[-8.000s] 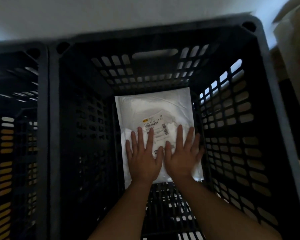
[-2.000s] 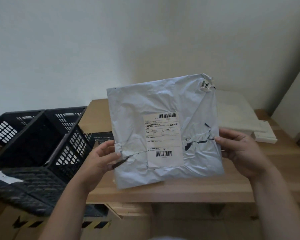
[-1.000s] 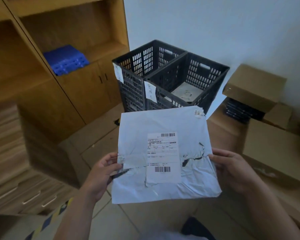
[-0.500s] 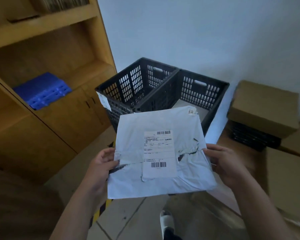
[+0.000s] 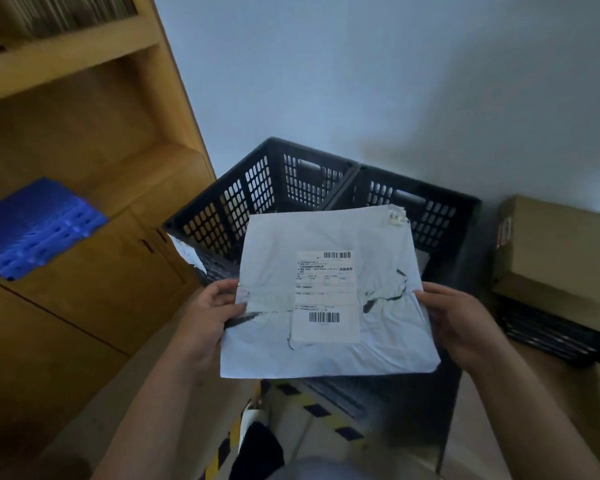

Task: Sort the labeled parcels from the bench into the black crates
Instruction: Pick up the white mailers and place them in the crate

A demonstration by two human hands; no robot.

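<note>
I hold a pale grey plastic parcel (image 5: 329, 296) flat in front of me, its white shipping label with two barcodes facing up. My left hand (image 5: 212, 313) pinches its left edge and my right hand (image 5: 458, 320) grips its right edge. Two black slatted crates stand side by side behind and under the parcel: the left crate (image 5: 257, 195) and the right crate (image 5: 426, 209). The parcel hides most of both crates' insides.
A wooden cabinet (image 5: 84, 271) with shelves stands at the left, holding a blue plastic object (image 5: 39, 226). Cardboard boxes (image 5: 561, 258) sit on dark crates at the right. Yellow-black floor tape (image 5: 312, 407) runs below the parcel. A white wall is behind.
I have stepped closer to the crates, which now sit directly behind and under the parcel. Both hands keep the same hold on the parcel's edges.
</note>
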